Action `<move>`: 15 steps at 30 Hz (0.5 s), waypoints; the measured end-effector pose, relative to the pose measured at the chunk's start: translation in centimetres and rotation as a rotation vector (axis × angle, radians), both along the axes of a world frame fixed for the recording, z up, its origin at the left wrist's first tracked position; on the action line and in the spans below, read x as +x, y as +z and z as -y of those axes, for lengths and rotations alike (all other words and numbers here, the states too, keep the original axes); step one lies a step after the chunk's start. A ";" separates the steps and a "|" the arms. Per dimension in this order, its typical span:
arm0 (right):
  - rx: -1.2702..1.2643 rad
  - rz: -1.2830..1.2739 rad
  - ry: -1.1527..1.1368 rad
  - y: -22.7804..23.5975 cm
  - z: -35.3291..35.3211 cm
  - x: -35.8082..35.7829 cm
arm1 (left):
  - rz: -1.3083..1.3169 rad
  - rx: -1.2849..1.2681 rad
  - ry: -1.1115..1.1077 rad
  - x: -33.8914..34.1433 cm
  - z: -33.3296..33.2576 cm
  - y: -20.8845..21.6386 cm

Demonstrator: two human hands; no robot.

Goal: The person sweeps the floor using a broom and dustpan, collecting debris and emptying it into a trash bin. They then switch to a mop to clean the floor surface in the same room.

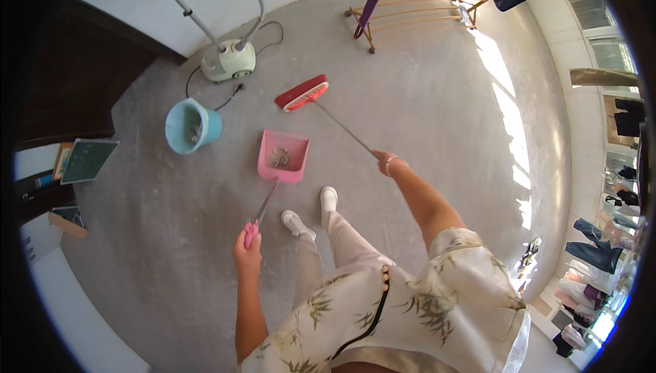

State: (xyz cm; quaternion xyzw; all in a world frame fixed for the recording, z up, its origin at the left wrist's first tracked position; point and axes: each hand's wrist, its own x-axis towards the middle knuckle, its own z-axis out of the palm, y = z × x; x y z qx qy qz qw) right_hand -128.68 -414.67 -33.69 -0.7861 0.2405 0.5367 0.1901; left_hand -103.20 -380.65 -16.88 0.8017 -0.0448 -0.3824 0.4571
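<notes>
My left hand [247,253] is closed around the pink handle of a dustpan [290,176]. The pan is in front of my feet, with a small heap of grey debris [280,157] in it. Out to the right, my right hand [389,162] grips the thin metal handle of a broom [301,94]. The broom's red head, with pale trim, is beyond the dustpan and apart from it. Left of the pan stands a light blue bucket [215,127] with some greyish waste inside.
A pale green garment steamer [229,63] stands behind the bucket, its cord and plug [238,89] on the grey floor. A wooden clothes rack [410,21] is at the far side. A small green chalkboard [89,161] leans at left; clothes [593,257] hang along the right.
</notes>
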 end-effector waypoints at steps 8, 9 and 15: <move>-0.160 0.319 -0.872 6.0 -5.2 -17.0 | 0.099 -0.037 -0.261 -0.3 2.0 -1.3; -0.182 0.336 -0.923 6.2 -6.1 -17.8 | 0.120 -0.019 -0.300 -0.4 2.5 -1.1; -0.199 0.396 -1.404 6.2 -4.6 -13.3 | 0.198 0.107 -0.493 -0.1 7.0 1.0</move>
